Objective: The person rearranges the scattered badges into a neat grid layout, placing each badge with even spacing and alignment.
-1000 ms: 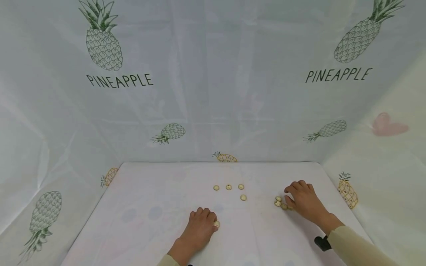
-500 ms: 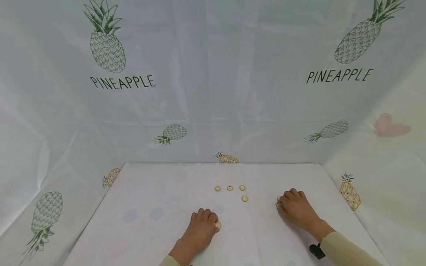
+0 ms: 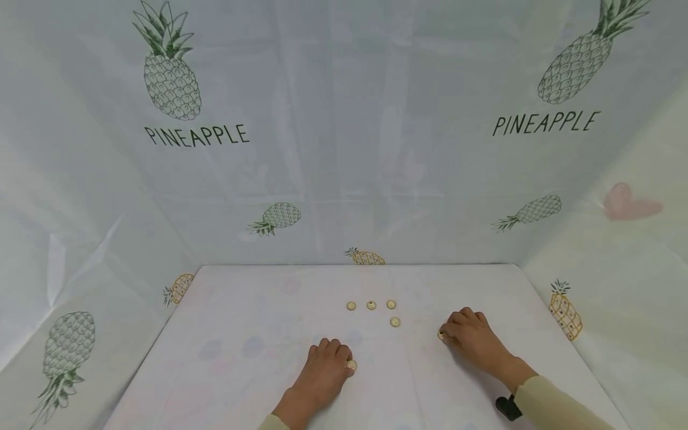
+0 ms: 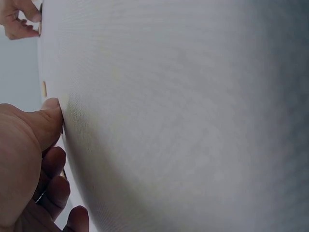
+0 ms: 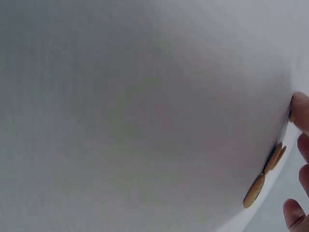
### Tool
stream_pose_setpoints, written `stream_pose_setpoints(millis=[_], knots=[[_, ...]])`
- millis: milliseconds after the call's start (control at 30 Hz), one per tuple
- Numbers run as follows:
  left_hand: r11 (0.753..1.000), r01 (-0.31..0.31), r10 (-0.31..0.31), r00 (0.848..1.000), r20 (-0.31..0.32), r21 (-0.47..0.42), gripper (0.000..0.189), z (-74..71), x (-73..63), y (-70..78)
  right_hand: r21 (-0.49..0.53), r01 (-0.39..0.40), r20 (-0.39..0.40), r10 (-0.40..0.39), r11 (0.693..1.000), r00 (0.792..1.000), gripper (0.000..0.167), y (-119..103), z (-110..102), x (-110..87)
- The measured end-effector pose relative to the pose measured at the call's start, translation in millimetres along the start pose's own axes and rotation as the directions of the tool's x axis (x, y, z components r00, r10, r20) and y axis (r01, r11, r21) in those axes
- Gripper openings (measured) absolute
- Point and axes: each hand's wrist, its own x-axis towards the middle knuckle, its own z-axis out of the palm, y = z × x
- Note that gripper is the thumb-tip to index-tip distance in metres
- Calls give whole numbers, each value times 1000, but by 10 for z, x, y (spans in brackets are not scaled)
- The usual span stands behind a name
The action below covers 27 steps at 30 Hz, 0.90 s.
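In the head view my left hand rests on the white-covered table and pinches a small round wooden disc between thumb and fingers. My right hand is low over the table at the right. Its thumb and fingertips grip another wooden disc, whose left edge shows with a dark mark. The right wrist view has this held disc against the thumb. Beyond it lie a tilted-looking disc and a pair of overlapping discs, which the right hand hides in the head view.
Farther back on the table, three discs form a row: a left disc, a middle disc and a right disc. A single disc lies just in front of the right one. Pineapple-printed curtains enclose the table.
My right hand has come down over the small cluster of discs, taken hold of one and drawn it slightly left. The left hand has kept its disc in place.
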Motion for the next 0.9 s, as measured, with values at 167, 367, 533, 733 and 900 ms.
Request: stream_pose_setpoints(millis=[167, 367, 533, 733, 900], knots=[[1000, 3, -3, 1000, 0, 5, 24, 29, -9, -12, 13, -10, 8, 10, 1000, 1000, 26, 1, 20, 1], [1000, 8, -8, 1000, 15, -9, 24, 22, 3, -18, 16, -41, 25, 41, 999, 999, 22, 15, 37, -8], [1000, 7, -7, 1000, 23, -14, 24, 5, -2, -21, 10, -42, 36, 41, 999, 999, 17, 31, 59, 7], [1000, -7, 7, 1000, 9, -11, 24, -4, -15, -16, -69, 58, -49, -61, 996, 997, 19, 72, 106, 51], [1000, -10, 10, 1000, 3, 5, 24, 14, -13, -11, -108, 119, -83, -128, 987, 988, 17, 119, 133, 94]])
